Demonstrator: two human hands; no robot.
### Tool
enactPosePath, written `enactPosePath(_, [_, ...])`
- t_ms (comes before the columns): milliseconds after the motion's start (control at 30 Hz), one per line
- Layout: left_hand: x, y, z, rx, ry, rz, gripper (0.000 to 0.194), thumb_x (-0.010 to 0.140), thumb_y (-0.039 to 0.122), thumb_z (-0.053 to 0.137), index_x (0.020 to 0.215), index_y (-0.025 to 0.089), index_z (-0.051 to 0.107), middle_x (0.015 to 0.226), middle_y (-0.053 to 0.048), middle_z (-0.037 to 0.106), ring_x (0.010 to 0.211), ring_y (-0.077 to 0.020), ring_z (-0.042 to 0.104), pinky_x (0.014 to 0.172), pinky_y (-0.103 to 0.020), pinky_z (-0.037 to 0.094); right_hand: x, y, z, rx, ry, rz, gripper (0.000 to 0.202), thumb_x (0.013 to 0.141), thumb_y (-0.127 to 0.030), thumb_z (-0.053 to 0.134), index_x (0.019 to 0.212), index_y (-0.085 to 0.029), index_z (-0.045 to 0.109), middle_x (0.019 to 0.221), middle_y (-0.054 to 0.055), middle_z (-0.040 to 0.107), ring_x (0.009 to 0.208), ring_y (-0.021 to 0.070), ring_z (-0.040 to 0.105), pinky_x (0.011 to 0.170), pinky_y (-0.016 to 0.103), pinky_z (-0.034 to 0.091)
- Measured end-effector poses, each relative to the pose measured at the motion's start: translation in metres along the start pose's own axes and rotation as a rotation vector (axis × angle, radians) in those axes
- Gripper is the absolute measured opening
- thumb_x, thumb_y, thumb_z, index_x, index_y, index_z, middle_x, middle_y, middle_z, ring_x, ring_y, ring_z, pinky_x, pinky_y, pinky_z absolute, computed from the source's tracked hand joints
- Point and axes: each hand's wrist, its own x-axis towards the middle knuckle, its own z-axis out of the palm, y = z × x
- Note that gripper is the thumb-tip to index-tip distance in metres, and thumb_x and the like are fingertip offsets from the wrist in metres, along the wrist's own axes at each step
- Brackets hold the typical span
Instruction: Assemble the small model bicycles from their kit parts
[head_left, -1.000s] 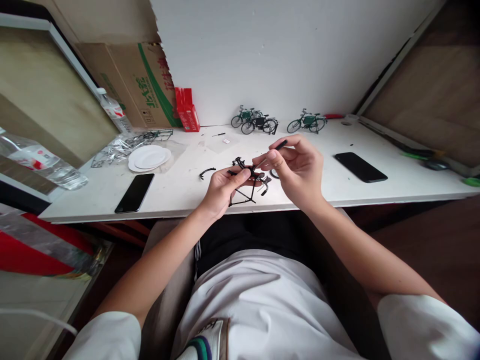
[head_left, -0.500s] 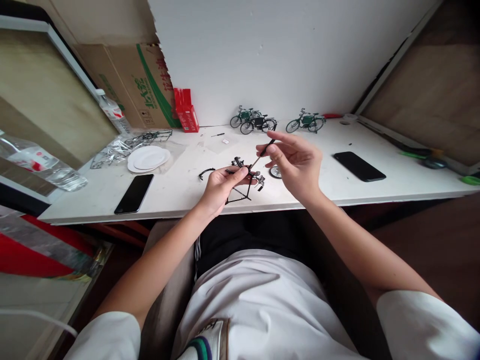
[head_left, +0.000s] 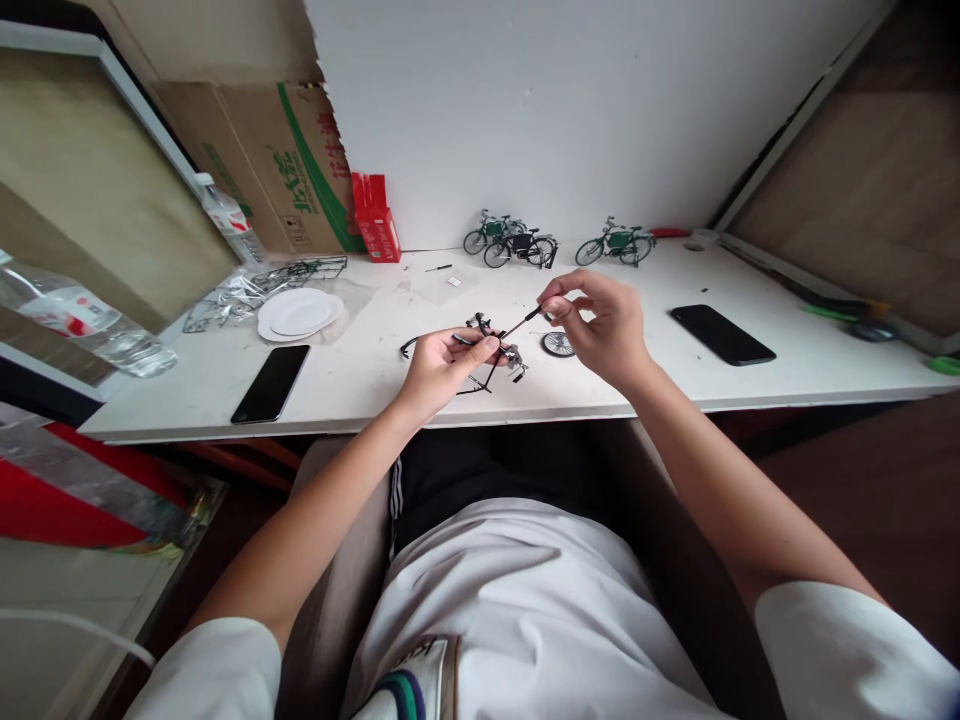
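Observation:
My left hand (head_left: 448, 368) pinches a black model bicycle frame (head_left: 480, 385) just above the front part of the table; its handlebar end points right. In my right hand (head_left: 606, 318) a small screwdriver (head_left: 523, 320) is gripped by its dark handle, fingers closed round the end. The thin shaft slants down left to the frame beside my left thumb, where its tip meets a small part I cannot make out. A loose spoked wheel (head_left: 557, 344) lies under and left of my right hand. A curved black piece (head_left: 407, 347) rests left of my left hand.
Assembled model bicycles (head_left: 615, 242) stand along the back wall. A black phone (head_left: 271, 384) lies left, another phone (head_left: 721, 334) right. White discs (head_left: 304, 312), bagged parts (head_left: 247, 292), a red box (head_left: 376, 220) and water bottles (head_left: 90, 318) occupy the left side.
My right hand has lowered slightly, tipping the screwdriver flatter, and its fingers have closed in on the handle end. The frame in my left hand has tilted a little. More of the wheel shows.

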Motion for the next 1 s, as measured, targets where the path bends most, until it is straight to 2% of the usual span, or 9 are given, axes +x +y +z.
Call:
enactPosePath(167, [-0.001,-0.001,0.001,0.006,-0.017,-0.011,0.043,0.073,0.046,0.100,0.092,0.013,0.081,0.093,-0.010,0.084,0.082,-0.0229,0.082,0.088,-0.035,0.063,0.002,-0.001,-0.004,-0.048,-0.058,-0.046,0.044,0.097,-0.070,0.071,0.090,-0.026,0.071,0.083,0.004,0.071,0.078,0.0200,0.069,0.067,0.034,0.062])
enactPosePath(433, [-0.001,-0.002,-0.001,0.037,-0.027,-0.005,0.044,0.075,0.048,0.099,0.094,0.012,0.082,0.095,-0.011,0.084,0.083,-0.0228,0.082,0.088,-0.035,0.064,0.004,-0.005,-0.002,-0.120,-0.054,-0.098,0.051,0.102,-0.070,0.064,0.078,-0.024,0.065,0.069,0.003,0.062,0.066,0.0183,0.059,0.064,0.033,0.051])
enactPosePath(667, [-0.004,-0.003,0.000,0.061,-0.058,-0.004,0.044,0.077,0.048,0.097,0.096,0.012,0.083,0.096,-0.013,0.085,0.083,-0.0235,0.083,0.087,-0.035,0.065,0.001,-0.005,-0.001,-0.172,-0.092,-0.032,0.067,0.108,-0.069,0.052,0.059,-0.024,0.042,0.054,-0.001,0.043,0.053,0.0141,0.039,0.057,0.034,0.033])
enactPosePath(800, [-0.002,-0.003,-0.001,0.076,-0.055,-0.002,0.045,0.078,0.049,0.097,0.097,0.012,0.082,0.096,-0.012,0.085,0.084,-0.0238,0.083,0.087,-0.035,0.065,-0.001,-0.008,0.000,-0.178,-0.161,-0.014,0.066,0.111,-0.070,0.041,0.063,-0.024,0.039,0.056,-0.001,0.044,0.053,0.0144,0.038,0.058,0.034,0.030])
enactPosePath(900, [0.002,0.001,-0.006,0.102,-0.045,0.026,0.045,0.077,0.050,0.097,0.096,0.012,0.081,0.096,-0.011,0.085,0.085,-0.0240,0.084,0.086,-0.034,0.065,-0.003,-0.011,0.000,-0.171,-0.234,0.012,0.061,0.113,-0.069,0.034,0.072,-0.024,0.046,0.064,0.001,0.052,0.058,0.0160,0.044,0.061,0.034,0.035])
enactPosePath(1000, [0.006,0.009,-0.014,0.166,-0.052,0.061,0.046,0.076,0.051,0.097,0.097,0.013,0.081,0.097,-0.012,0.085,0.085,-0.0251,0.084,0.086,-0.036,0.066,-0.004,-0.015,0.000,-0.124,-0.322,0.039,0.052,0.113,-0.067,0.037,0.090,-0.024,0.054,0.077,0.003,0.062,0.068,0.0182,0.055,0.068,0.033,0.043])
